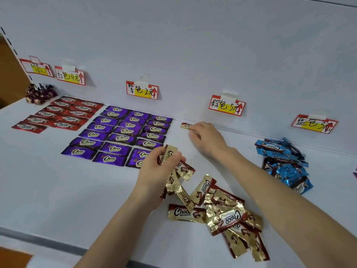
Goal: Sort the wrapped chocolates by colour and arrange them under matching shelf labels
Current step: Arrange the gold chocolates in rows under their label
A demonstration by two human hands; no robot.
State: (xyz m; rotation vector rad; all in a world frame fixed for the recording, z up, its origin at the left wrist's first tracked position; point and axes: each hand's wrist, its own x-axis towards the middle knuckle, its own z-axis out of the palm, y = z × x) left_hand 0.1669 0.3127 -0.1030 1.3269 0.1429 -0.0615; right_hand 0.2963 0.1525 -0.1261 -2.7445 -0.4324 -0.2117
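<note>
My left hand (pixel 157 171) grips a bunch of gold-wrapped chocolates (pixel 170 153) above the shelf. My right hand (pixel 206 138) reaches to the back wall and holds one gold chocolate (pixel 186 125) flat on the shelf, left of the gold price label (pixel 227 105). A loose pile of gold chocolates (pixel 222 211) lies near the front. Red chocolates (pixel 61 115) lie in rows under the red label (pixel 70 76), and purple chocolates (pixel 123 132) lie in rows under the purple label (pixel 142 90). A heap of blue chocolates (pixel 284 163) sits under the blue label (pixel 314 124).
The white shelf (pixel 58 180) runs along a white back wall. A cluster of dark round wrapped sweets (pixel 39 93) sits at the far left under another label (pixel 36 67). The shelf's front edge (pixel 48 244) is grey.
</note>
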